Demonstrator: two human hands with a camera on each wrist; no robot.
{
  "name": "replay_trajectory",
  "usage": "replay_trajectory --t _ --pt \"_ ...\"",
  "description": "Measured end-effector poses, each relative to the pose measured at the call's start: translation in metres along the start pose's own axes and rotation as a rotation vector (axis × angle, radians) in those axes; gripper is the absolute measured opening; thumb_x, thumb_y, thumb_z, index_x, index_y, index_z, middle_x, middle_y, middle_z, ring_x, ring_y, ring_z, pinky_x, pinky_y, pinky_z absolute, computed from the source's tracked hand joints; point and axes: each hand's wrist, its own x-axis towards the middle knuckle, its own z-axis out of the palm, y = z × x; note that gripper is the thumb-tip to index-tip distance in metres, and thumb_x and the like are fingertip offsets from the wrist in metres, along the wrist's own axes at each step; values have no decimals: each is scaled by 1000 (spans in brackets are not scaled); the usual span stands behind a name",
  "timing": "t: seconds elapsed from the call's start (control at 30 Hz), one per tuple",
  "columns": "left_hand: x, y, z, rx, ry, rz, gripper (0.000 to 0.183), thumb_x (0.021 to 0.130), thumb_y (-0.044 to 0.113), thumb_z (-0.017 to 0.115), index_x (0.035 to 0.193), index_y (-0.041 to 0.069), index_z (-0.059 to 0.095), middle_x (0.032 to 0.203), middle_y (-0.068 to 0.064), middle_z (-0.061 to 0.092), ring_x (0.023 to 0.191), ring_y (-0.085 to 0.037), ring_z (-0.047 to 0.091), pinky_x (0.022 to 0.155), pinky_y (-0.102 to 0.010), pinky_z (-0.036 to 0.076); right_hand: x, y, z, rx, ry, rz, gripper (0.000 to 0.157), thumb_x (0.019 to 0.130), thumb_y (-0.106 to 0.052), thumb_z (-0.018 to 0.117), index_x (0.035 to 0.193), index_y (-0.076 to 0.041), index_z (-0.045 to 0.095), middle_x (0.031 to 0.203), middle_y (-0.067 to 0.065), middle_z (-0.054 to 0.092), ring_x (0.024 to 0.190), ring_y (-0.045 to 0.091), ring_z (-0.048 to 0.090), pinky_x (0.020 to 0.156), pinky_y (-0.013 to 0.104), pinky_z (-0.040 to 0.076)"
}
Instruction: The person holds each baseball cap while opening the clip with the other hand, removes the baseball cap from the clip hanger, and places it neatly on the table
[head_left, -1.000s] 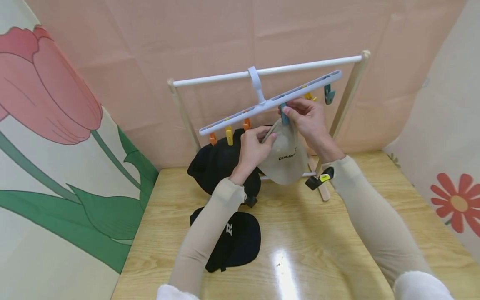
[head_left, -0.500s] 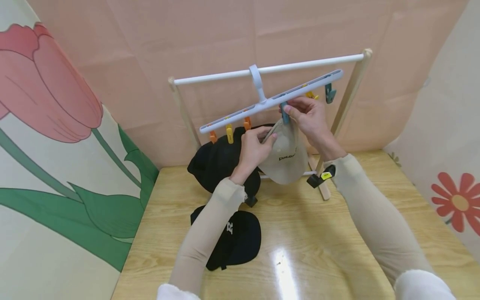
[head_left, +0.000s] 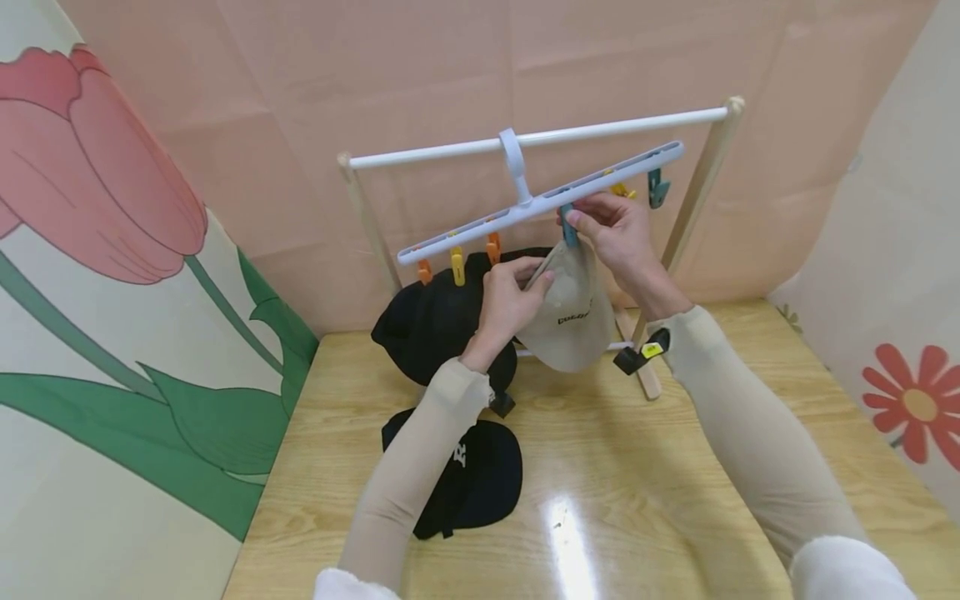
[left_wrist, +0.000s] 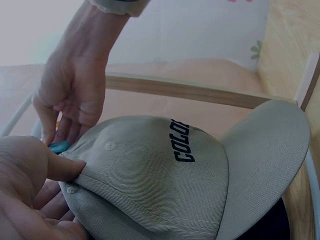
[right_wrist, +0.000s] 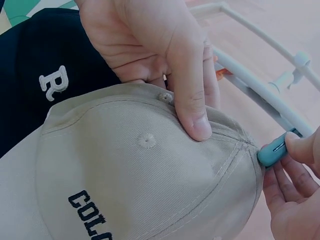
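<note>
Beige baseball cap [head_left: 576,304] under pale-blue hanger [head_left: 525,209], edge at teal clip [right_wrist: 272,151]. Left hand [head_left: 512,293] pinches cap, right hand [head_left: 621,240] pinches clip. Scarcely any shift over last second; clip's bite partly hidden, fastening unconfirmed.

The left hand [left_wrist: 27,182] pinches the beige cap [left_wrist: 145,172] by its rear edge, thumb on top. The right hand [left_wrist: 75,92] grips a teal clip [left_wrist: 59,146] at that edge. Dark lettering [left_wrist: 181,142] marks the crown; behind runs a wooden bar [left_wrist: 190,92].
</note>
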Motion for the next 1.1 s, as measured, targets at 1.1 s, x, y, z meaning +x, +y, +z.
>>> replay_trajectory --t 1.1 --pt "-21 -3 -1 -87 -59 -42 19 100 14 76 116 5 81 107 -11 82 97 -15 79 85 -25 62 -9 6 -3 88 -113 -43 29 102 -8 71 131 -2 73 120 6 80 111 13 76 98 21 57"
